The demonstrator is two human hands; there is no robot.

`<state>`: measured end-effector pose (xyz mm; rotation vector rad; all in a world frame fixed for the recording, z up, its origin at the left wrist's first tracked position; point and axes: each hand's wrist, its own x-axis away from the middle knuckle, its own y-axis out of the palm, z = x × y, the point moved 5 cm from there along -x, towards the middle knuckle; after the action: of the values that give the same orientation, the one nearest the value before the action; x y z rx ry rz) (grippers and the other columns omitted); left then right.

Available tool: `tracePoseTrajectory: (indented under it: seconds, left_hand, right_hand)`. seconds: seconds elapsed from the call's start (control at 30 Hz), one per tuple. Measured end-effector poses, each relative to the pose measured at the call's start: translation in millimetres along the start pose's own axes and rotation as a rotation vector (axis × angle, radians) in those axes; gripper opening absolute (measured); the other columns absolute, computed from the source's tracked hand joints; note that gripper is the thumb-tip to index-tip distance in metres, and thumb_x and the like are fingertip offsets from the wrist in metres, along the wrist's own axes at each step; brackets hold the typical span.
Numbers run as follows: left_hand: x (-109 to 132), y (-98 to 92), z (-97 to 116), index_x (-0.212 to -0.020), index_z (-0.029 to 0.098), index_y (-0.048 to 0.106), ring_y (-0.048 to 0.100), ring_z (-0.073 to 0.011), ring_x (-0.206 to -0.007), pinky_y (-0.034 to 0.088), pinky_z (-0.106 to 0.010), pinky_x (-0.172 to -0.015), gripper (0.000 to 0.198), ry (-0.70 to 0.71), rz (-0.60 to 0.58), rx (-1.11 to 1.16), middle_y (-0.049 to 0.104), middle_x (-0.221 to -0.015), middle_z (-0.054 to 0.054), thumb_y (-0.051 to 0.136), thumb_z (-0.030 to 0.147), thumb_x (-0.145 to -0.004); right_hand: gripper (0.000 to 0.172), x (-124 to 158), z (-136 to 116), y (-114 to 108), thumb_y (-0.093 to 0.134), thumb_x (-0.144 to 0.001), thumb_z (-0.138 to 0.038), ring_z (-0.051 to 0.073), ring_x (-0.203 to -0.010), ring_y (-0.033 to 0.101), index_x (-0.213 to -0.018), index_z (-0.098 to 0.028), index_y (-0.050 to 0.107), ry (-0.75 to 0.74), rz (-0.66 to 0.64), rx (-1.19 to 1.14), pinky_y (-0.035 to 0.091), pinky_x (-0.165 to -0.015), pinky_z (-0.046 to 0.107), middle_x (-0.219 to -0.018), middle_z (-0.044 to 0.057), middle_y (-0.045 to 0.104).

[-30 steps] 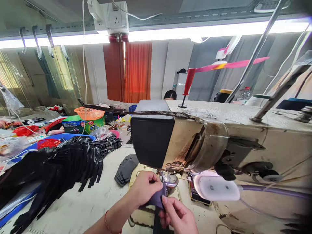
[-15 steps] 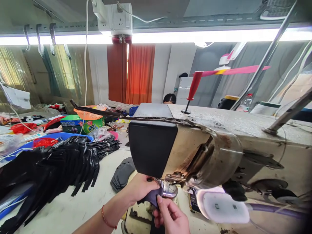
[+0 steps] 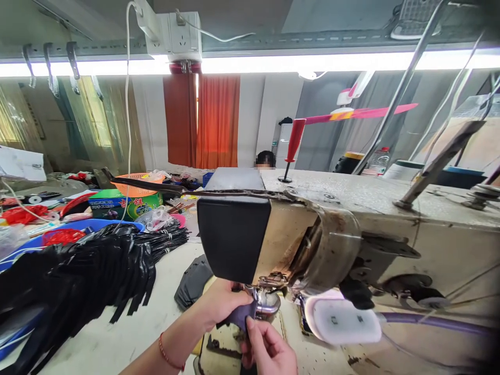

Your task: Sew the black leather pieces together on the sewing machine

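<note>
While left hand (image 3: pixel 221 302) and right hand (image 3: pixel 271 348) are pinching the dark fabric piece (image 3: pixel 239 315) below the sewing machine head (image 3: pixel 234 239), work is apparently sitting mid-step, finished stitching not showing, removal remaining.

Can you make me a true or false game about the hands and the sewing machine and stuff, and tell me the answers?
1. The left hand and right hand both hold the dark piece. True.
2. The red bracelet is on the right wrist. False: the red bracelet is on the left wrist.
3. A red-handled tool stands on top of the sewing machine. True.
4. The green box is right of the sewing machine. False: the green box is left of it.
5. The white lamp is glowing. True.
</note>
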<state>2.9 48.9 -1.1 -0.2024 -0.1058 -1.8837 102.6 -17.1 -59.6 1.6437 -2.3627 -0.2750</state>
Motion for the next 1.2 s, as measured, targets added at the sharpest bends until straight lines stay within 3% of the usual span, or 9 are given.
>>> tracePoseTrajectory:
  seconds: [0.17, 0.37, 0.7, 0.93, 1.07, 1.2]
  left_hand:
    - [2.1, 2.1, 4.1, -0.085, 0.015, 0.074, 0.063, -0.0212, -0.084, 0.048, -0.029, -0.077, 0.024, 0.010, -0.013, 0.035, 0.073, -0.080, -0.002, 0.064, 0.022, -0.064]
    - [-2.5, 0.7, 6.0, -0.068, 0.016, 0.073, 0.065, -0.0223, -0.081, 0.049, -0.033, -0.083, 0.017, 0.016, -0.006, 0.119, 0.074, -0.079, -0.003, 0.074, 0.031, -0.063]
    - [-1.6, 3.9, 12.5, -0.097, 0.016, 0.074, 0.064, -0.0266, -0.097, 0.049, -0.036, -0.089, 0.039, 0.089, -0.043, 0.124, 0.074, -0.103, -0.007, 0.074, 0.037, -0.065]
    - [-0.4, 0.0, 16.4, -0.099, 0.015, 0.072, 0.064, -0.0235, -0.093, 0.047, -0.035, -0.090, 0.033, 0.179, -0.088, -0.032, 0.075, -0.095, -0.004, 0.065, 0.026, -0.068]
    - [-4.4, -3.6, 13.9, -0.095, 0.014, 0.071, 0.063, -0.0231, -0.092, 0.047, -0.033, -0.086, 0.032, 0.212, -0.048, -0.084, 0.074, -0.092, -0.005, 0.065, 0.026, -0.067]
    - [4.6, -15.1, 5.3, -0.075, 0.015, 0.070, 0.060, -0.0220, -0.081, 0.045, -0.034, -0.080, 0.014, 0.241, 0.079, -0.191, 0.069, -0.079, -0.004, 0.063, 0.025, -0.068]
  right_hand:
    - [0.051, -2.6, -2.0, 0.6, 0.078, -0.055, -0.063, 0.007, -0.033, 0.043, -0.050, -0.016, 0.060, -0.002, 0.006, -0.035, 0.034, -0.036, 0.017, -0.038, -0.002, 0.055]
    - [0.051, -5.9, -11.8, 4.2, 0.077, -0.058, -0.061, 0.006, -0.037, 0.043, -0.047, -0.016, 0.056, -0.031, -0.001, -0.036, 0.036, -0.038, 0.016, -0.040, -0.003, 0.054]
    - [0.050, -3.7, -11.4, 3.0, 0.080, -0.055, -0.058, 0.006, -0.038, 0.043, -0.047, -0.016, 0.055, -0.044, 0.029, -0.018, 0.037, -0.039, 0.016, -0.039, -0.004, 0.052]
    - [0.052, -6.3, -0.2, -1.1, 0.069, -0.064, -0.066, 0.008, -0.039, 0.040, -0.051, -0.018, 0.052, -0.089, 0.004, 0.072, 0.035, -0.040, 0.019, -0.041, -0.004, 0.049]
    - [0.050, -12.2, 3.9, -3.3, 0.060, -0.073, -0.065, 0.009, -0.043, 0.040, -0.056, -0.019, 0.052, -0.167, -0.033, 0.209, 0.032, -0.044, 0.020, -0.044, -0.005, 0.046]
    - [0.049, -11.6, 12.4, -4.9, 0.056, -0.079, -0.060, 0.009, -0.045, 0.037, -0.055, -0.019, 0.049, -0.252, -0.070, 0.323, 0.028, -0.045, 0.020, -0.046, -0.006, 0.042]
